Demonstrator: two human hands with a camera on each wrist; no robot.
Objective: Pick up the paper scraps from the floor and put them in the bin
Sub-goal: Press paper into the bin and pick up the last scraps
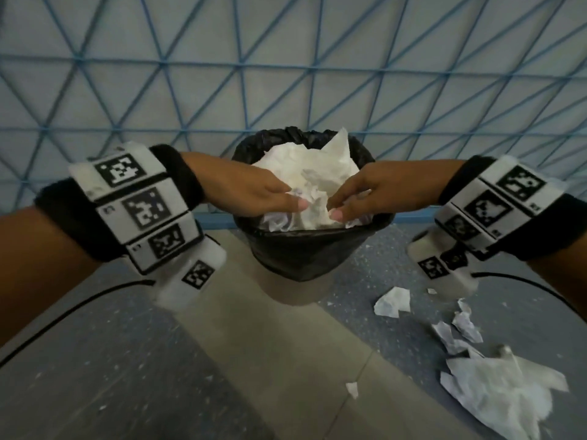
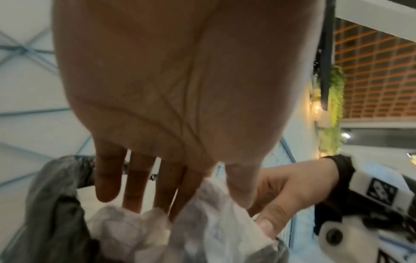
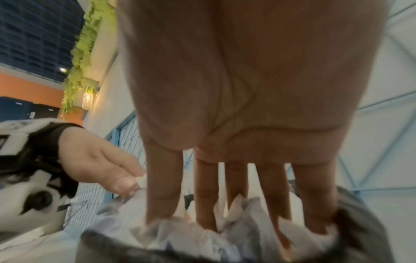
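A black-lined bin [image 1: 301, 249] stands against the wall, heaped with crumpled white paper [image 1: 305, 166]. Both hands are over its mouth. My left hand [image 1: 279, 200] lies on the heap from the left with straight fingers [image 2: 133, 192] touching the paper [image 2: 202, 231]. My right hand [image 1: 346, 204] comes from the right, and its straight fingers [image 3: 276, 204] press into the paper [image 3: 180, 240]. Neither hand curls round anything. Loose scraps lie on the floor at right: a small one [image 1: 392, 301], torn bits [image 1: 467, 322] and a large sheet [image 1: 498, 392].
A white wall with a blue triangle pattern [image 1: 286, 74] rises just behind the bin. A tiny scrap [image 1: 352, 389] lies on the beige floor strip in the middle. Black cables [image 1: 63, 315] trail from both wrist units. A small grey round object [image 1: 505, 349] sits by the large sheet.
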